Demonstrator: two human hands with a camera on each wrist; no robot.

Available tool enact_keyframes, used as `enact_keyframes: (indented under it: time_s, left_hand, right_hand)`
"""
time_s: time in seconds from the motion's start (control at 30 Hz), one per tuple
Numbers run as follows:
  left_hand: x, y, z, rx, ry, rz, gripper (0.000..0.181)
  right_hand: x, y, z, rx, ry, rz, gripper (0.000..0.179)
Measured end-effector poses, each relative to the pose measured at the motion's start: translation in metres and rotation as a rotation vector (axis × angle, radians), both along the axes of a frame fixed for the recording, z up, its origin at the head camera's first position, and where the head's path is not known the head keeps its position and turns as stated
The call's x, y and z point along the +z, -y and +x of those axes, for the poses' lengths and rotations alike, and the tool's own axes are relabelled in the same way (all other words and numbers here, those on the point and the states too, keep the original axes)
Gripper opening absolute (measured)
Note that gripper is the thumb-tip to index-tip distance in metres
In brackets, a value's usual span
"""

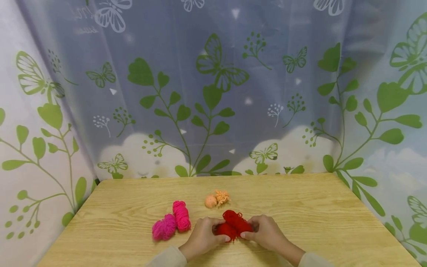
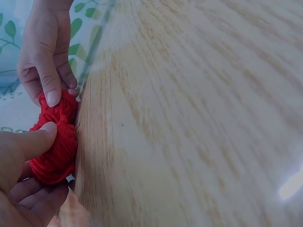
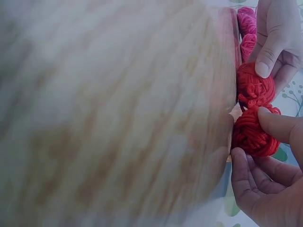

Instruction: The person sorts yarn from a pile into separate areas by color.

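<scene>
Two bundles of red yarn lie side by side and touch each other near the front of the table. My left hand (image 1: 205,235) grips the left red yarn bundle (image 1: 224,231) between thumb and fingers. From the other side, my right hand (image 1: 268,233) holds the right red yarn bundle (image 1: 237,221), its thumb on the near face. In the right wrist view, the thumb presses the wound strands of the right bundle (image 3: 254,135). The left wrist view shows the left bundle (image 2: 53,158) between thumb and fingers.
Left of the hands, a magenta yarn bundle (image 1: 164,227) touches an upright-lying hot pink skein (image 1: 181,216). Farther back lie a smooth peach ball (image 1: 210,201) and a looped peach yarn bundle (image 1: 222,197). A printed curtain (image 1: 233,122) hangs behind the wooden table (image 1: 133,196).
</scene>
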State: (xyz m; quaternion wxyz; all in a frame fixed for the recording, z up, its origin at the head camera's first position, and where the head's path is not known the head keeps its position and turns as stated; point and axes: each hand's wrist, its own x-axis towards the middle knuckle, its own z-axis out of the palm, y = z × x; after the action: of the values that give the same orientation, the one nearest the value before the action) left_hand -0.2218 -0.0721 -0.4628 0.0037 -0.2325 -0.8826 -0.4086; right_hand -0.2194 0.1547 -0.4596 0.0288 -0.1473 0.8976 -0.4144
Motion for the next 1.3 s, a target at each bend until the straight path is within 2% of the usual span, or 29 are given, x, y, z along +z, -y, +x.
enact_keyframes:
  time_s: [0.5, 0.77, 1.0, 1.13, 1.3]
  left_hand:
    - [0.0, 0.004, -0.002, 0.011, -0.017, 0.003, 0.047]
    - [0.001, 0.007, -0.001, 0.018, 0.034, -0.005, 0.051]
    - [0.003, 0.015, -0.005, -0.023, 0.06, 0.062, 0.052]
    - [0.008, 0.023, -0.007, -0.059, 0.078, 0.078, 0.05]
    - [0.022, 0.04, -0.01, -0.074, 0.086, 0.066, 0.047]
  right_hand:
    - [0.001, -0.006, -0.002, 0.05, -0.014, 0.003, 0.041]
    - [0.004, -0.012, -0.001, 0.064, -0.022, -0.007, 0.039]
    - [0.01, -0.019, -0.003, 0.049, -0.044, 0.007, 0.035]
    - [0.016, -0.031, -0.005, 0.031, -0.07, 0.02, 0.031]
    - [0.03, -0.051, -0.008, -0.01, -0.112, 0.054, 0.03]
